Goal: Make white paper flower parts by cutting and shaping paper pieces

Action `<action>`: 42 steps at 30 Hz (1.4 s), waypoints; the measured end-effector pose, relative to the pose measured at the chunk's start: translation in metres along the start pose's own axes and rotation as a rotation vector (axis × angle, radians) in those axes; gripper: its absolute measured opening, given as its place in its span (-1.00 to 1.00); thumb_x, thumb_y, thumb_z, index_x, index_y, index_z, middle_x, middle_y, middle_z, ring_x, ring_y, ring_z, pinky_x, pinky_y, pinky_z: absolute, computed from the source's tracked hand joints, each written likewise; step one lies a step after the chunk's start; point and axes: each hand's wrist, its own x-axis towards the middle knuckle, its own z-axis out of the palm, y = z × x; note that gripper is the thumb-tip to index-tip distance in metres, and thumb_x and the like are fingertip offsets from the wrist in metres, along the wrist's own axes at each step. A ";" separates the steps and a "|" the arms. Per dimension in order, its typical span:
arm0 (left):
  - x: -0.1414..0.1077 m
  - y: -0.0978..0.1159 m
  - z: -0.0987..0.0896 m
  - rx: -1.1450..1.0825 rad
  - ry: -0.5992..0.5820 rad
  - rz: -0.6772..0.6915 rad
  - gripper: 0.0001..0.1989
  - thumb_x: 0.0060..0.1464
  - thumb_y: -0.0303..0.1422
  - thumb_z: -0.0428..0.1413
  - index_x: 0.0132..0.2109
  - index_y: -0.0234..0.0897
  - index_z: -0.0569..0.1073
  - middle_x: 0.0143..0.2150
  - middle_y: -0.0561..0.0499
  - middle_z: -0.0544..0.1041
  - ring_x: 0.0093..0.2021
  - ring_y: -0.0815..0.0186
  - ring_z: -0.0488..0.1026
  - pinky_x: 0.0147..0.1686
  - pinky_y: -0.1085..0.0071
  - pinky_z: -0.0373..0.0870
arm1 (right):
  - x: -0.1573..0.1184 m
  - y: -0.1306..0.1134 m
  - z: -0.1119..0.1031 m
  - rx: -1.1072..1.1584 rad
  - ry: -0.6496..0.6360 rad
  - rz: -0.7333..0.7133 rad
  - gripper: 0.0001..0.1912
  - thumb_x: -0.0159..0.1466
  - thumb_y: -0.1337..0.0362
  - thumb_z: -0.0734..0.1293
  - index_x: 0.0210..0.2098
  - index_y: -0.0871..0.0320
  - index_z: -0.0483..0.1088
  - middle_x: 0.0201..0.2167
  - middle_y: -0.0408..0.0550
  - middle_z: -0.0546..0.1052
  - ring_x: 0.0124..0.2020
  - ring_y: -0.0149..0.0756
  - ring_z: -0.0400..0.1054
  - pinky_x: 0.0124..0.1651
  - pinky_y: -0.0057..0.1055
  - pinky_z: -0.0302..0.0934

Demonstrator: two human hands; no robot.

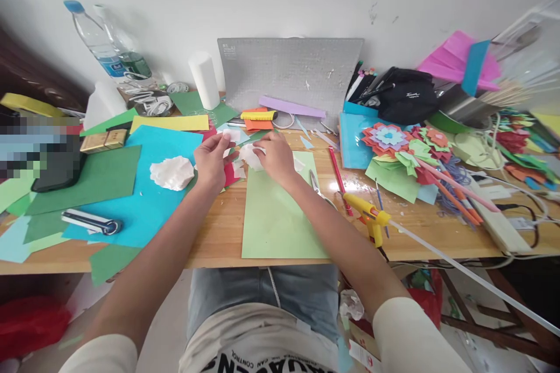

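Over the wooden table (219, 233), my left hand (212, 160) is closed in a pinch, with a small bit of white tissue paper at its fingertips. Close beside it, my right hand (276, 158) grips a crumpled piece of white tissue paper (251, 156) between thumb and fingers. Whether both hands hold one and the same piece I cannot tell. A ruffled white tissue bunch (172, 173) lies left of my left hand on a blue sheet (151, 224). Beneath my right forearm is a light green sheet (275, 215), and scissors (315, 182) lie at its right edge.
A yellow glue gun (367, 214) and red pen-like stick (336, 172) lie to the right, near paper flowers (388, 136). A grey cutting mat (289, 70) leans on the wall beside a white roll (203, 80). At left are a utility knife (91, 221) and bottles (94, 41).
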 end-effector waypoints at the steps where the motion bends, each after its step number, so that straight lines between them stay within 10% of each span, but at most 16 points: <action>1: -0.001 0.000 0.001 0.005 -0.003 0.003 -0.61 -0.23 -0.12 0.42 -0.32 -0.26 0.54 -0.33 0.00 0.53 -0.29 0.33 0.52 -0.35 0.43 0.53 | 0.003 0.001 0.001 0.003 -0.010 -0.006 -0.78 0.32 0.31 0.31 -0.13 0.14 0.60 -0.14 0.09 0.53 0.00 -0.07 0.32 0.07 -0.16 0.24; 9: -0.023 -0.006 0.010 0.153 -0.183 -0.027 -0.63 -0.14 -0.08 0.37 -0.32 -0.27 0.56 -0.39 0.03 0.51 -0.35 0.36 0.47 -0.37 0.43 0.53 | -0.025 0.001 -0.031 0.409 0.176 0.057 -0.78 0.27 0.21 0.35 -0.11 0.04 0.57 -0.14 -0.04 0.56 -0.21 -0.25 0.42 -0.11 -0.30 0.33; 19: -0.043 -0.014 0.015 0.223 -0.370 -0.147 -0.59 -0.16 -0.02 0.38 -0.38 -0.26 0.53 -0.41 0.04 0.52 -0.37 0.38 0.45 -0.41 0.51 0.44 | -0.054 -0.001 -0.034 0.705 0.094 0.077 -0.78 0.21 0.06 0.43 -0.26 0.04 0.59 -0.23 -0.08 0.56 -0.25 -0.30 0.45 -0.20 -0.34 0.36; 31: -0.039 -0.017 0.015 0.050 -0.366 -0.321 -0.62 -0.16 -0.10 0.40 -0.33 -0.27 0.51 -0.34 0.03 0.54 -0.33 0.39 0.51 -0.39 0.52 0.45 | -0.052 0.010 -0.030 1.310 0.121 0.505 -0.71 0.00 0.07 0.55 -0.32 0.05 0.55 -0.26 -0.14 0.61 -0.30 -0.40 0.46 -0.25 -0.44 0.37; 42: -0.045 -0.017 0.018 0.201 -0.374 -0.236 -0.57 -0.04 0.02 0.29 -0.28 -0.28 0.51 -0.25 -0.09 0.63 -0.20 0.17 0.62 -0.29 0.36 0.54 | -0.059 0.008 -0.028 0.727 0.107 0.224 -0.80 0.16 0.09 0.45 -0.32 0.07 0.57 -0.31 -0.10 0.62 -0.33 -0.29 0.47 -0.16 -0.30 0.37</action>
